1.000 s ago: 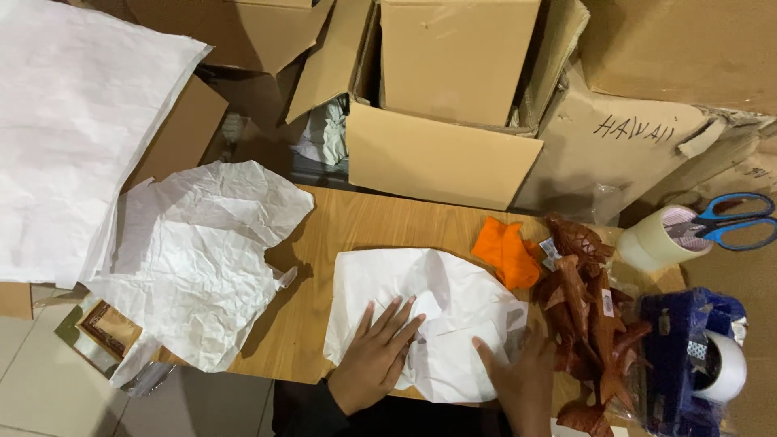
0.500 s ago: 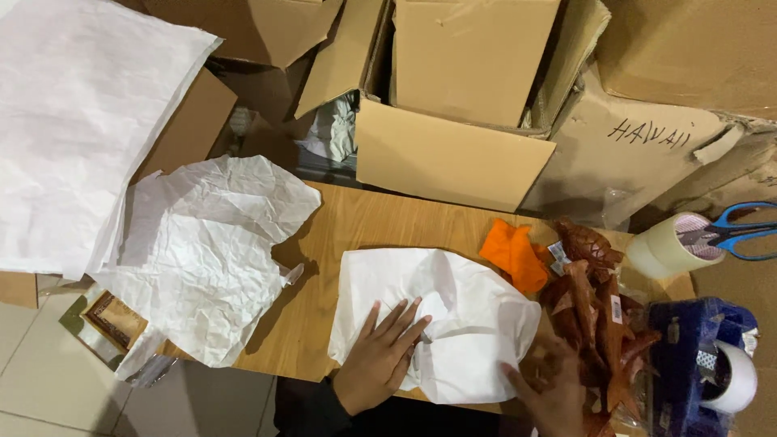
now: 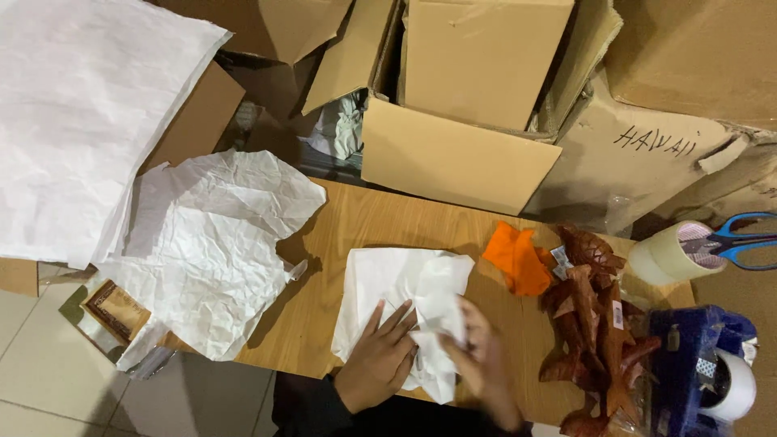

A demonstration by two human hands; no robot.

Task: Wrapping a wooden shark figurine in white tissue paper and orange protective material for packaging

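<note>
A sheet of white wrapping paper (image 3: 396,283) lies crumpled on the wooden table (image 3: 364,218), its right side folded over toward the middle. My left hand (image 3: 380,360) rests flat on the paper's lower left part, fingers spread. Blurred with motion, my right hand (image 3: 484,364) grips the folded edge of the paper at its lower right. What the paper covers is hidden. A pile of brown carved wooden figures (image 3: 595,324) lies just right of my right hand.
An orange cloth (image 3: 516,257) lies beside the figures. A large crumpled white sheet (image 3: 210,243) hangs over the table's left end. Open cardboard boxes (image 3: 453,154) stand behind. At the right are a tape roll (image 3: 668,252), blue scissors (image 3: 740,240) and a blue tape dispenser (image 3: 700,364).
My right hand has come back from the wooden figures and drawn the paper's right side over toward the middle. The paper looks narrower. My left hand stays pressed on it.
</note>
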